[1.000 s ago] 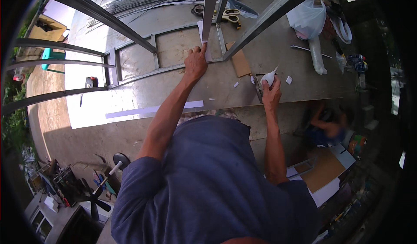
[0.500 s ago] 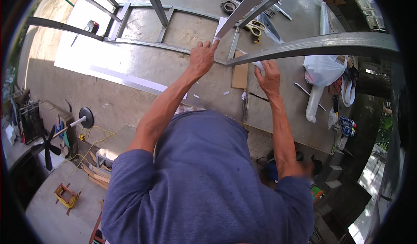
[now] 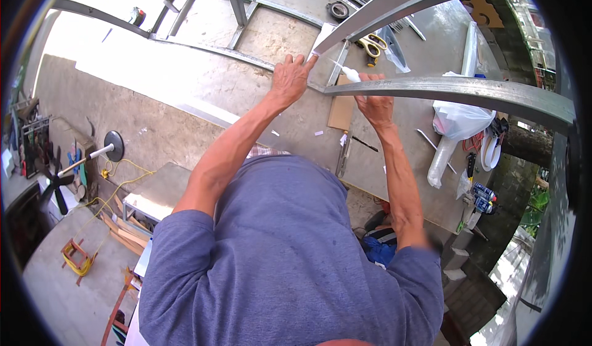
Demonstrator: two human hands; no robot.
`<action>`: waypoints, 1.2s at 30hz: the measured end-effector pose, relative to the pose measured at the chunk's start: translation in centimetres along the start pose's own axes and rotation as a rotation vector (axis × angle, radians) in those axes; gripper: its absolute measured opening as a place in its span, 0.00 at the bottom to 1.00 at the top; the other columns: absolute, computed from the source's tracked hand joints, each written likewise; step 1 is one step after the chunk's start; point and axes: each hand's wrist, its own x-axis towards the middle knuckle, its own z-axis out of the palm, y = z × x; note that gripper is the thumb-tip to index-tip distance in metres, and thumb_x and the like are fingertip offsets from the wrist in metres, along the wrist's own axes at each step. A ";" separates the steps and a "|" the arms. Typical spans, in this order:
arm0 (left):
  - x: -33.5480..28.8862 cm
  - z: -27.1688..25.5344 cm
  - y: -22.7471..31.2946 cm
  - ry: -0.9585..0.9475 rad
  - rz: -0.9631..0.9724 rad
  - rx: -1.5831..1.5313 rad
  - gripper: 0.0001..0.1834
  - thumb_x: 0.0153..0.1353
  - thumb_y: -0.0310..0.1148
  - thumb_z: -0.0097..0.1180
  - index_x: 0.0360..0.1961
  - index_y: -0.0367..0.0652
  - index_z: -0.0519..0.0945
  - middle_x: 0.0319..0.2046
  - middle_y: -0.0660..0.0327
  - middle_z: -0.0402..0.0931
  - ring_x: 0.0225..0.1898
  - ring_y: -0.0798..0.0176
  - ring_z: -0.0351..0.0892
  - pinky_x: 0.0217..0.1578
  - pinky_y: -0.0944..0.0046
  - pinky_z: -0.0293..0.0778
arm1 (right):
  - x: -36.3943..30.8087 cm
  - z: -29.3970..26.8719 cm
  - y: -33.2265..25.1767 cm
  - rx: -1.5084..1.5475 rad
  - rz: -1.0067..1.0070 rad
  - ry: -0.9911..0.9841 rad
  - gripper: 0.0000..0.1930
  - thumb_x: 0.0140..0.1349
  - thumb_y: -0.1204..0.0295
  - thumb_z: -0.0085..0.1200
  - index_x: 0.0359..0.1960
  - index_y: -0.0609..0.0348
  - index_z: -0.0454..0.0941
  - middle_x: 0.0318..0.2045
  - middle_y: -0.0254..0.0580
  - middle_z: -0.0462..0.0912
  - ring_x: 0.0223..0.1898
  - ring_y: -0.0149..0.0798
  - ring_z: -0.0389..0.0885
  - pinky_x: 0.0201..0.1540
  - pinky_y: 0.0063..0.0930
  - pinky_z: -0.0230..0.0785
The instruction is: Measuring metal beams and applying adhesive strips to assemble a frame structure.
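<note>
A grey metal frame [image 3: 213,52] made of thin channel bars lies across the work surface, with further bars rising toward me. At its corner, my left hand [image 3: 290,81] has its fingertips on a small white strip [image 3: 323,33] set against a bar. The index finger presses near the strip's lower end; the thumb is mostly hidden. My right hand [image 3: 375,102] is closed around a white squeeze bottle [image 3: 350,73] with a thin nozzle, which points left toward that corner. A near metal bar [image 3: 456,88] passes in front of the right fingers and hides part of them.
Yellow-handled scissors [image 3: 372,43] and a black tape roll [image 3: 338,11] lie beyond the corner. Cardboard [image 3: 340,113] sits between my arms. A plastic bag [image 3: 461,122] is on the right, a tape measure [image 3: 137,17] at far left. Long bars jut toward the upper right.
My right hand has come up and turned, bringing the white bottle and its nozzle into sight above the near bar. The left hand stays at the corner. The whole view has shifted slightly.
</note>
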 end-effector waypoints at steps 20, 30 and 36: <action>0.1 -0.5 0.2 -0.036 -0.017 -0.048 0.28 0.61 0.26 0.45 0.64 0.59 0.71 0.44 0.60 0.75 0.46 0.53 0.74 0.39 0.52 0.75 | 0.9 0.4 0.2 -0.077 -0.122 -0.032 0.17 0.45 0.73 0.62 0.39 0.57 0.75 0.30 0.41 0.71 0.36 0.45 0.73 0.37 0.39 0.68; 0.2 -0.7 0.1 -0.025 -0.016 -0.061 0.29 0.61 0.26 0.46 0.64 0.60 0.71 0.44 0.60 0.75 0.46 0.53 0.75 0.39 0.53 0.76 | 1.0 0.5 0.1 -0.082 -0.133 -0.058 0.16 0.44 0.72 0.61 0.37 0.58 0.74 0.29 0.41 0.70 0.36 0.45 0.72 0.37 0.38 0.68; 0.2 -0.5 0.1 -0.007 -0.020 -0.066 0.29 0.60 0.26 0.48 0.63 0.61 0.72 0.43 0.60 0.75 0.46 0.53 0.76 0.38 0.53 0.77 | 0.7 0.1 0.0 -0.090 -0.120 -0.061 0.16 0.44 0.72 0.61 0.37 0.59 0.75 0.30 0.41 0.71 0.38 0.46 0.73 0.37 0.39 0.69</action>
